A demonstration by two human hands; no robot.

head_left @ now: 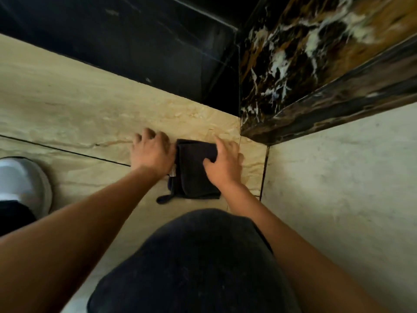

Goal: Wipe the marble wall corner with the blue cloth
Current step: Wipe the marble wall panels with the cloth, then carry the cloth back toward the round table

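A dark blue cloth, folded into a rough rectangle, lies flat on the beige stone floor just in front of the marble wall corner. The marble is black and brown with white veins. My left hand rests on the floor against the cloth's left edge, fingers curled. My right hand presses down on the cloth's right part, thumb and fingers spread over the fabric. A small loop sticks out at the cloth's near left corner.
A dark glossy wall panel runs along the back. A light tiled floor area lies right of a dark joint line. My knee in dark trousers fills the foreground. A grey and white shoe sits at the left.
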